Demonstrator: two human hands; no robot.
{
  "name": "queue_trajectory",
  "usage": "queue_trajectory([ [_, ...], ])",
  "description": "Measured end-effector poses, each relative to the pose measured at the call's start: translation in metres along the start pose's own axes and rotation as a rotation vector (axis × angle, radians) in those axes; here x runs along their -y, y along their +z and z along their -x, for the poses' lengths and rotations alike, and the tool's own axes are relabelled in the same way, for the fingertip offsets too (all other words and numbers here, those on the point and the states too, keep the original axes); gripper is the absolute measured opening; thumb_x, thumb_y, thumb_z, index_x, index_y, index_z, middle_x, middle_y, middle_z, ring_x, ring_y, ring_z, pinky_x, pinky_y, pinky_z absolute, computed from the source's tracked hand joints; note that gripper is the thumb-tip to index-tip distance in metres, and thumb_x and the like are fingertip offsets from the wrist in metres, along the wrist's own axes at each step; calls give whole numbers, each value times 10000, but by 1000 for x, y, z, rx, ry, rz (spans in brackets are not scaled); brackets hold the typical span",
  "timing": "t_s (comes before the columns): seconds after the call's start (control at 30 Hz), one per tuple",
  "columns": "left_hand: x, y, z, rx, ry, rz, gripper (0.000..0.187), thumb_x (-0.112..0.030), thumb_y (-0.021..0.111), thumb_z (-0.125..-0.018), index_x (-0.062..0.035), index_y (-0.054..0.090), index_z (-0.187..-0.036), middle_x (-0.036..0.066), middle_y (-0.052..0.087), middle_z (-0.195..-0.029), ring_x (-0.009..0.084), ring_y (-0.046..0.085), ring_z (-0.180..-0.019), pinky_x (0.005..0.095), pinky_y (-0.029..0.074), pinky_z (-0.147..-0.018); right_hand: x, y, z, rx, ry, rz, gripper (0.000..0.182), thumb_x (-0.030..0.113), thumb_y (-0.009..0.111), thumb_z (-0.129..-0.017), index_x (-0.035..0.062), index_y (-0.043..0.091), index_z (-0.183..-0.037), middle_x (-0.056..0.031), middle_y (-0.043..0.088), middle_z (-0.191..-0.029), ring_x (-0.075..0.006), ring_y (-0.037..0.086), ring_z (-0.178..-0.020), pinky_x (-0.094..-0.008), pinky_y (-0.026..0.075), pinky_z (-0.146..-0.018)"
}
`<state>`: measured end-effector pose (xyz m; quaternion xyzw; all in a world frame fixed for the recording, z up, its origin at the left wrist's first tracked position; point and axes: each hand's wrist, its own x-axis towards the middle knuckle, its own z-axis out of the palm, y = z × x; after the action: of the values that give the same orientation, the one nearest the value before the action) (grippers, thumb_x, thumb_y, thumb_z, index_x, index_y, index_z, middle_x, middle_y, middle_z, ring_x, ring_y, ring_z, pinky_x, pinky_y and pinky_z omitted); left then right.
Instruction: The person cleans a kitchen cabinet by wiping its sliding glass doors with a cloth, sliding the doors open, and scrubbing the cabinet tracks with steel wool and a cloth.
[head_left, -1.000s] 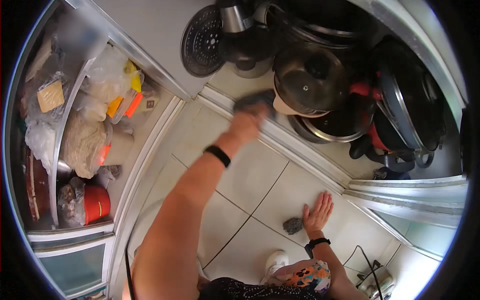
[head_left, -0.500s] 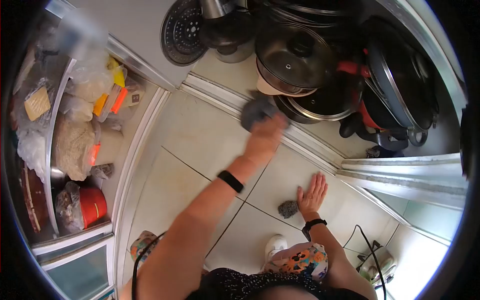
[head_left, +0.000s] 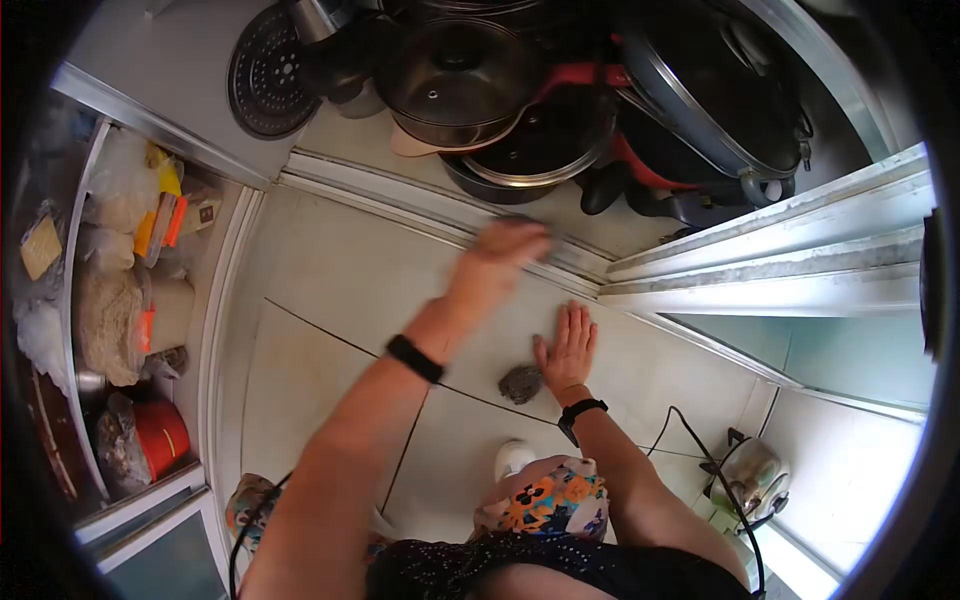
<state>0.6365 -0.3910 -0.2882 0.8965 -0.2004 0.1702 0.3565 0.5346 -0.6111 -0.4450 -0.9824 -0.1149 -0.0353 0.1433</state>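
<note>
My left hand [head_left: 490,268], blurred by motion, is pressed over a dark grey cloth [head_left: 518,219] on the cabinet's sill track [head_left: 400,203]. Most of the cloth is hidden under the fingers. My right hand [head_left: 570,348] lies flat on the tiled floor [head_left: 330,270], fingers stretched out and holding nothing. Just left of its thumb sits a grey scouring pad [head_left: 520,384] that looks like steel wool.
Beyond the track, the low cabinet holds a lidded pan [head_left: 455,95], a lower lidded pot [head_left: 530,150], upright pans [head_left: 700,90] and a perforated disc [head_left: 275,70]. Bagged food [head_left: 110,310] fills the left shelves. A glass-lidded pot [head_left: 750,475] stands at right.
My left hand has slid along the track to the right with the cloth, closer to my right hand. The view has shifted right; my right hand and the scouring pad stay in place.
</note>
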Motion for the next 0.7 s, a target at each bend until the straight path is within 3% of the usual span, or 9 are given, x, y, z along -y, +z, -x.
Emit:
queue_trajectory([
  [0.13, -53, 103, -56, -35, 50, 307, 448, 54, 535, -772, -126, 658, -1163, 89, 620, -1273, 298, 582, -1162, 392, 475, -1015, -6, 10, 6, 19, 8, -3, 750, 455, 585, -867, 11, 376, -1434, -171, 380, -1491, -388, 265, -1429, -552, 172, -1167],
  [0.2, -39, 140, -68, 36, -189, 188, 383, -26, 533, -836, -143, 657, -1178, 82, 612, -1294, 287, 577, -1184, 376, 460, -1027, -6, 6, 6, 19, -12, 27, 743, 446, 597, -861, 6, 387, -1421, -176, 400, -1472, -396, 275, -1422, -556, 179, -1163],
  [0.3, -21, 127, -70, 278, 97, -182, 334, -112, 522, -878, -161, 664, -1177, 56, 622, -1289, 276, 577, -1193, 368, 458, -1015, -3, 3, 6, -33, -33, 17, 716, 430, 616, -852, 10, 419, -1399, -174, 403, -1474, -393, 289, -1416, -562, 186, -1158],
  [0.33, -26, 118, -70, 287, -138, -149, 320, -153, 529, -873, -185, 683, -1151, 37, 652, -1232, 269, 598, -1156, 364, 475, -980, -4, 2, 3, -40, -36, -6, 707, 424, 619, -853, 16, 426, -1397, -169, 397, -1484, -385, 293, -1416, -562, 191, -1156],
  [0.4, -3, 92, -51, 324, -26, -278, 348, -93, 552, -833, -158, 659, -1157, 42, 654, -1228, 264, 615, -1119, 377, 497, -951, -3, 1, 1, -49, -32, -40, 687, 422, 613, -862, 31, 435, -1399, -155, 383, -1506, -365, 310, -1414, -562, 216, -1147],
  [0.43, 5, 70, -44, 284, -119, -242, 351, -83, 570, -815, -146, 665, -1147, 66, 677, -1166, 269, 635, -1078, 390, 514, -917, -5, 0, 0, -50, -32, -39, 687, 422, 613, -862, 31, 435, -1399, -155, 383, -1506, -365, 310, -1414, -562, 216, -1147],
  [0.47, 19, 56, -39, 74, -22, -241, 340, -75, 588, -800, -139, 671, -1124, 81, 682, -1131, 285, 642, -1052, 401, 532, -873, -4, -2, 0, -43, -23, -39, 689, 420, 613, -862, 32, 433, -1401, -155, 386, -1504, -365, 309, -1414, -561, 215, -1147],
  [0.57, 9, 69, -40, 99, -161, -200, 333, -65, 613, -783, -131, 673, -1104, 94, 677, -1134, 305, 631, -1065, 390, 540, -862, -1, 2, 4, -33, -12, -44, 694, 418, 608, -860, 32, 427, -1408, -153, 381, -1506, -366, 302, -1418, -557, 204, -1152],
  [0.7, -38, 119, -89, 291, -449, 268, 322, -57, 542, -842, -128, 675, -1127, 90, 678, -1127, 322, 638, -1035, 387, 540, -848, -5, 1, 1, 24, 2, -31, 708, 416, 598, -860, 31, 406, -1423, -153, 359, -1515, -366, 280, -1428, -554, 180, -1159],
])
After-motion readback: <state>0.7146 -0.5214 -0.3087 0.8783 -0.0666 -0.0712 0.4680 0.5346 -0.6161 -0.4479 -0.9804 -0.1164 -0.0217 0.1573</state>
